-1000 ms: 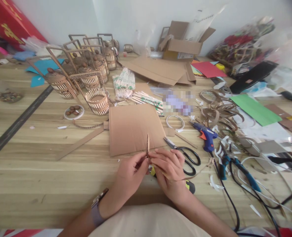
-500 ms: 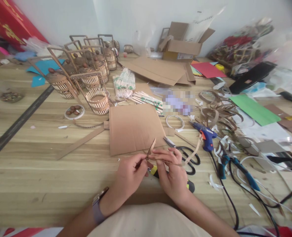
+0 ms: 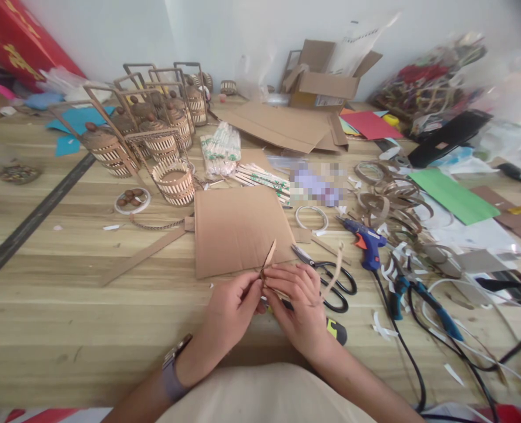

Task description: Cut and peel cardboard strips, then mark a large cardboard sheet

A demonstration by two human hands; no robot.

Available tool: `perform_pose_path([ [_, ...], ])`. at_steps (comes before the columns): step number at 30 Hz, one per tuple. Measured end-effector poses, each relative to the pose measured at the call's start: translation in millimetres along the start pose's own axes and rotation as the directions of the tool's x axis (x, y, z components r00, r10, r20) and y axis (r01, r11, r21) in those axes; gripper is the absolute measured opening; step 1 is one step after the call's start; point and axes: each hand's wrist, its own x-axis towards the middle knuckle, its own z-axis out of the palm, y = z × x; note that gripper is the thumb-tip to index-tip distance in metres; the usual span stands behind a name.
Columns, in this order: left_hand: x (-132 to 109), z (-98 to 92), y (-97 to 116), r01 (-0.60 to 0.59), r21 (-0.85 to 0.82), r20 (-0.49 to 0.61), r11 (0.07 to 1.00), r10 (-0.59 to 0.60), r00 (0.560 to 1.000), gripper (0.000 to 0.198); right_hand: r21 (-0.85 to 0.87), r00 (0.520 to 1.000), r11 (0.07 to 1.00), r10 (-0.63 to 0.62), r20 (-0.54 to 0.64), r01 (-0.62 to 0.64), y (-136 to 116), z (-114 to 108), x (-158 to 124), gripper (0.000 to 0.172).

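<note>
My left hand [image 3: 234,308] pinches a thin brown cardboard strip [image 3: 269,254] between thumb and fingers. One pointed end of it rises over the cardboard sheet [image 3: 238,229]. My right hand [image 3: 302,302] is closed on the same strip beside the left fingertips, and a paler curled tail sticks out past its far side. Most of the strip between the hands is hidden by fingers. Under my right hand lies a yellow-and-black tool [image 3: 337,332], largely covered. Scissors with black handles [image 3: 335,282] lie just right of that hand.
A blue glue gun [image 3: 368,241] and blue-handled pliers [image 3: 439,308] lie to the right among cables and paper scraps. Coiled brown strips [image 3: 387,197] sit behind them. Small slatted lanterns [image 3: 110,153] stand at back left. A white ring [image 3: 312,218] lies behind the scissors.
My right fingers have curled down over the strip and shifted slightly left, nearer the left fingertips. The strip's curled tail now stands higher. My left hand has hardly moved.
</note>
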Motion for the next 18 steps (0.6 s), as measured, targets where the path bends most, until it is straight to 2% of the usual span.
perform_pose_path([
  [5,0.1,0.3,1.7,-0.036,0.035,0.007,0.999,0.036,0.999,0.030,-0.012,1.000,1.000,0.005,-0.012,-0.005,0.6,-0.4,-0.4,0.014],
  [12,-2.2,0.5,1.5,-0.087,0.055,0.062,0.995,0.083,0.995,0.029,0.020,0.994,0.994,0.106,-0.011,-0.106,1.2,-2.0,-1.0,0.010],
  [18,-1.6,1.1,1.2,0.021,-0.046,0.081,0.999,-0.017,0.997,0.026,0.072,0.987,0.986,0.155,-0.039,-0.152,1.5,-2.2,1.1,0.012],
])
